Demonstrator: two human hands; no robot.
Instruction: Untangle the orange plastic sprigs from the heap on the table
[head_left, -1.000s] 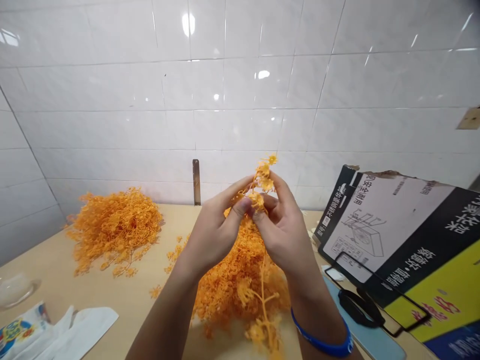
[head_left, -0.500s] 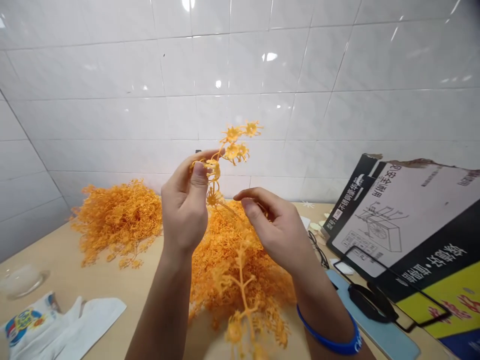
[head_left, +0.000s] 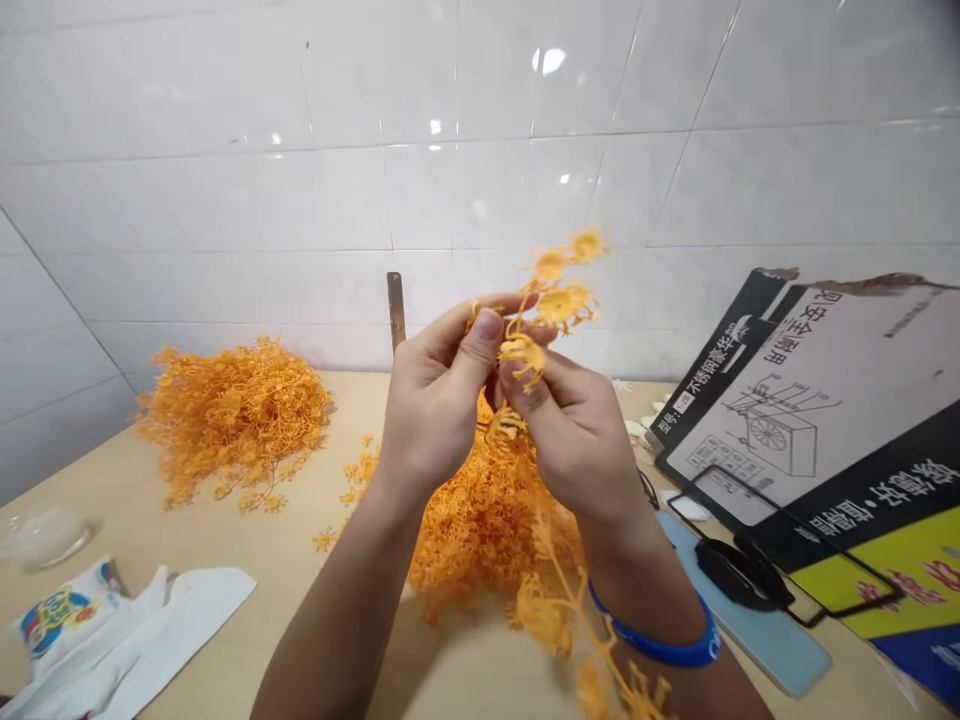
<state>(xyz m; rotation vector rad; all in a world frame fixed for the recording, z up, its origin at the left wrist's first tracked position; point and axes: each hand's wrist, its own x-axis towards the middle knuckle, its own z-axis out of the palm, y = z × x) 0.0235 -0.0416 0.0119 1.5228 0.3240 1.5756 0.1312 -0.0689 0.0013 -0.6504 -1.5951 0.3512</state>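
Seemingly pinched — left hand (head_left: 431, 420), right hand (head_left: 583, 442) — sprig (head_left: 564, 303)

Hidden between left hand (head_left: 435, 410) and right hand (head_left: 577, 440): mid stem of orange sprig (head_left: 523, 355). Blurred and cut off at bottom edge: lower end of sprig. Partly hidden behind both hands and forearms: centre orange pile (head_left: 480, 520). Cut off at right edge: printed box (head_left: 825, 420). Cut off at lower left corner: white bag (head_left: 112, 630).
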